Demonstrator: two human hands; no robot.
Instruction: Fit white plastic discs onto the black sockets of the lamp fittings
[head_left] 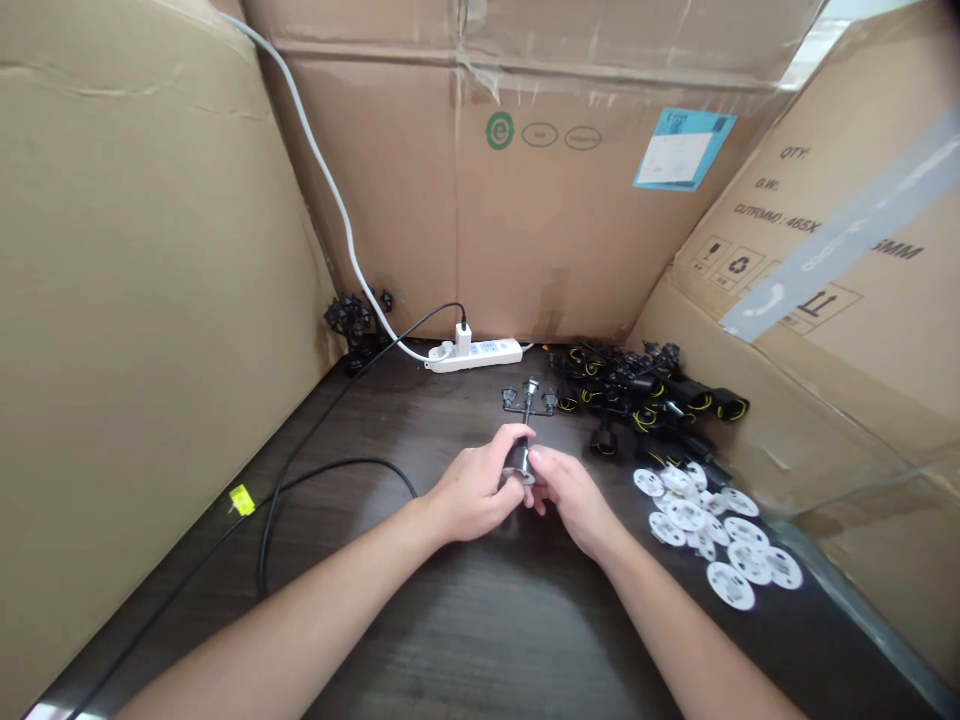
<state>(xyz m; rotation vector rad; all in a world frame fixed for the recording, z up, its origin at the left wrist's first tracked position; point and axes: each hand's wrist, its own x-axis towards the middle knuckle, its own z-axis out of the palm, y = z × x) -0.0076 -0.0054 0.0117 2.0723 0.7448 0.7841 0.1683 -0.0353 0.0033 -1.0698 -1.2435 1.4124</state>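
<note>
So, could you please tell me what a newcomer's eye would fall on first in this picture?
Probably the white discs heaped at the right, bright against the dark table, with a pile of black parts just behind them. Next, the left hand and right hand around a small black part near the middle. Behind, a white power strip lies by the cardboard wall.

On the bench (pixel 517 620), we have the power strip (pixel 487 353), a cardboard wall (pixel 420 220) behind it, wired parts (pixel 645 384) to its right, discs (pixel 686 515) front-right (nearer us), a branched piece (pixel 528 408) before it.
</note>
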